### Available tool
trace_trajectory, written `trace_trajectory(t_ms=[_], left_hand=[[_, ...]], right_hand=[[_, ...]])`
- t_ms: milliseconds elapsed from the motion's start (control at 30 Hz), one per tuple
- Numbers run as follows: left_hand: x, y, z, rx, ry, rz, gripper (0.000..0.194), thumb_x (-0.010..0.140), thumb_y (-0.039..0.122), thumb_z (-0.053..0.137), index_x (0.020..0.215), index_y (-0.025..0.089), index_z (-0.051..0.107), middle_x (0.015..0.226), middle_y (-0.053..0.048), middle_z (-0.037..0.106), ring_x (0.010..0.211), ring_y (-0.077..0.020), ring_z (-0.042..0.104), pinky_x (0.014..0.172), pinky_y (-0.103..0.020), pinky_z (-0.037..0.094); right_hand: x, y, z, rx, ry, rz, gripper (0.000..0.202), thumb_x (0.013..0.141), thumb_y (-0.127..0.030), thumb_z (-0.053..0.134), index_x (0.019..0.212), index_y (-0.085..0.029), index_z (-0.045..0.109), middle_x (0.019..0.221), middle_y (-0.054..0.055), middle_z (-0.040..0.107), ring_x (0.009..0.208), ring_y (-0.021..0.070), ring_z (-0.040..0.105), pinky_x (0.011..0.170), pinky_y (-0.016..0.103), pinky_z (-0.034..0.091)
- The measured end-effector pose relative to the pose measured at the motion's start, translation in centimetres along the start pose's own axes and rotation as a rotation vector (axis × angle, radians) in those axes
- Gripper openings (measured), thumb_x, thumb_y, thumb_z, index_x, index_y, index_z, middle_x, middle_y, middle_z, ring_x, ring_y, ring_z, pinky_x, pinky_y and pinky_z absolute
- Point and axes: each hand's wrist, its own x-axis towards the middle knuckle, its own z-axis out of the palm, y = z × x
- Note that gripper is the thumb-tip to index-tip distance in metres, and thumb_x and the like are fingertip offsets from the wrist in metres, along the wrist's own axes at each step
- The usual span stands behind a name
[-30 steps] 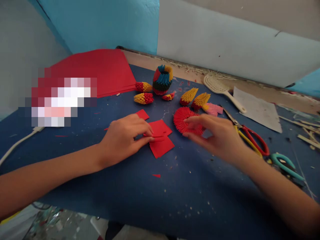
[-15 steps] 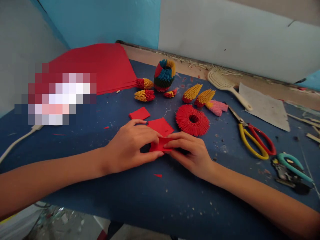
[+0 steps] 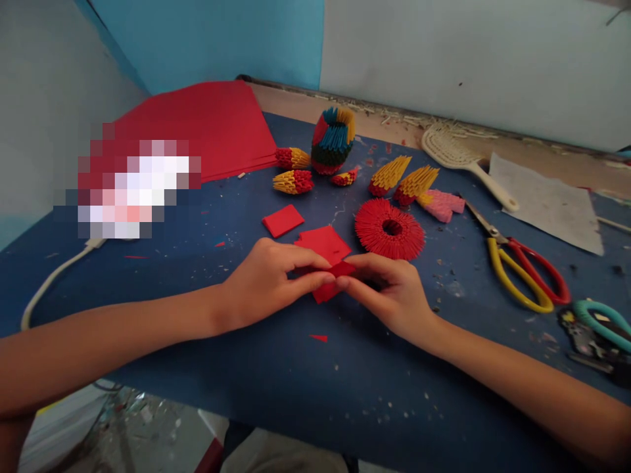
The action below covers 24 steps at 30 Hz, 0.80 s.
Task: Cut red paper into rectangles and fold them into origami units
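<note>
Between my two hands is a small piece of red paper, partly covered by the fingers. My left hand pinches its left side between thumb and fingers, and my right hand pinches the right side, the thumb tips nearly touching. Just behind lie loose red paper pieces, with one more red corner showing beneath the thumbs. A small stack of red paper rests behind my left hand. Close behind my right hand sits a red folded-paper ring.
Farther back stand a multicoloured folded-paper pot and several yellow-red paper cones. Scissors, a white hairbrush and turquoise-handled cutters lie to the right. Large red sheets and a white cable are at left.
The red paper, held lower and more open before, is now folded narrower and pinched between both thumbs and fingertips. The view has shifted slightly, so the table's things appear farther right.
</note>
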Motion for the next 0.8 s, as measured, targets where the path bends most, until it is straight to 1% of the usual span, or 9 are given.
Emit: trace_trajectory(t_ms=[133, 333, 433, 500, 567, 633, 700, 767, 800], left_hand=[[0.0, 0.1, 0.2, -0.041, 0.0, -0.025, 0.009, 0.077, 0.021, 0.065, 0.084, 0.016, 0.07, 0.074, 0.002, 0.072, 0.063, -0.0087, 0.065, 0.06, -0.015, 0.048], [0.1, 0.1, 0.4, -0.068, -0.014, -0.056, 0.009, 0.077, 0.02, 0.065, 0.083, 0.016, 0.07, 0.073, 0.003, 0.072, 0.062, -0.0078, 0.064, 0.059, -0.014, 0.047], [0.2, 0.3, 0.3, -0.092, -0.02, -0.081, 0.008, 0.076, 0.019, 0.065, 0.081, 0.015, 0.07, 0.071, 0.002, 0.072, 0.06, -0.0076, 0.064, 0.058, -0.014, 0.047], [0.3, 0.6, 0.2, -0.121, -0.038, -0.12, 0.007, 0.075, 0.018, 0.064, 0.078, 0.015, 0.07, 0.068, 0.002, 0.071, 0.058, -0.0079, 0.063, 0.056, -0.014, 0.046], [0.4, 1.0, 0.0, -0.172, -0.053, -0.189, 0.006, 0.075, 0.017, 0.064, 0.075, 0.015, 0.07, 0.066, 0.002, 0.07, 0.057, -0.0084, 0.063, 0.055, -0.014, 0.046], [0.5, 1.2, -0.1, -0.241, -0.027, -0.271, 0.007, 0.074, 0.019, 0.064, 0.074, 0.015, 0.07, 0.065, 0.002, 0.07, 0.057, -0.009, 0.062, 0.053, -0.015, 0.046], [0.6, 1.3, -0.1, -0.319, 0.038, -0.338, 0.009, 0.074, 0.022, 0.065, 0.074, 0.015, 0.07, 0.067, 0.001, 0.07, 0.059, -0.0095, 0.062, 0.052, -0.015, 0.046], [0.6, 1.2, 0.0, -0.404, 0.085, -0.376, 0.011, 0.074, 0.025, 0.066, 0.074, 0.015, 0.07, 0.068, 0.001, 0.07, 0.06, -0.0096, 0.061, 0.052, -0.016, 0.045], [0.6, 1.2, 0.0, -0.444, 0.087, -0.389, 0.012, 0.074, 0.026, 0.066, 0.073, 0.015, 0.07, 0.068, 0.001, 0.069, 0.06, -0.0095, 0.061, 0.052, -0.016, 0.045]], right_hand=[[0.3, 0.0, 0.2, 0.071, 0.022, 0.054, 0.008, 0.078, -0.026, 0.063, 0.083, -0.02, 0.065, 0.07, -0.002, 0.07, 0.058, 0.0117, 0.066, 0.048, 0.019, 0.051], [0.3, 0.1, 0.2, 0.085, 0.033, 0.058, 0.005, 0.078, -0.021, 0.064, 0.081, -0.018, 0.065, 0.07, -0.002, 0.07, 0.058, 0.0098, 0.066, 0.048, 0.016, 0.05], [0.2, 0.1, 0.3, 0.098, 0.045, 0.061, 0.004, 0.078, -0.02, 0.064, 0.078, -0.017, 0.066, 0.068, -0.001, 0.07, 0.058, 0.0098, 0.065, 0.051, 0.016, 0.05], [0.2, 0.0, 0.3, 0.131, 0.05, 0.064, 0.005, 0.078, -0.021, 0.064, 0.076, -0.017, 0.066, 0.066, -0.001, 0.069, 0.058, 0.0095, 0.065, 0.053, 0.017, 0.051], [0.2, -0.2, 0.3, 0.168, 0.052, 0.065, 0.008, 0.079, -0.021, 0.062, 0.074, -0.017, 0.065, 0.064, -0.001, 0.069, 0.057, 0.0085, 0.064, 0.053, 0.016, 0.05], [0.2, -0.5, 0.4, 0.197, 0.066, 0.064, 0.007, 0.08, -0.023, 0.062, 0.076, -0.017, 0.065, 0.065, -0.001, 0.068, 0.057, 0.0079, 0.063, 0.053, 0.016, 0.05], [0.2, -0.7, 0.5, 0.208, 0.065, 0.066, 0.008, 0.078, -0.024, 0.064, 0.082, -0.017, 0.063, 0.069, -0.001, 0.068, 0.057, 0.0082, 0.063, 0.052, 0.016, 0.049], [0.1, -0.8, 0.6, 0.185, 0.033, 0.052, 0.008, 0.078, -0.024, 0.064, 0.083, -0.018, 0.063, 0.069, -0.001, 0.067, 0.057, 0.0076, 0.061, 0.05, 0.016, 0.047], [0.1, -0.9, 0.7, 0.16, 0.014, 0.041, 0.006, 0.079, -0.024, 0.062, 0.081, -0.018, 0.062, 0.068, -0.002, 0.066, 0.056, 0.0068, 0.059, 0.049, 0.016, 0.045]])
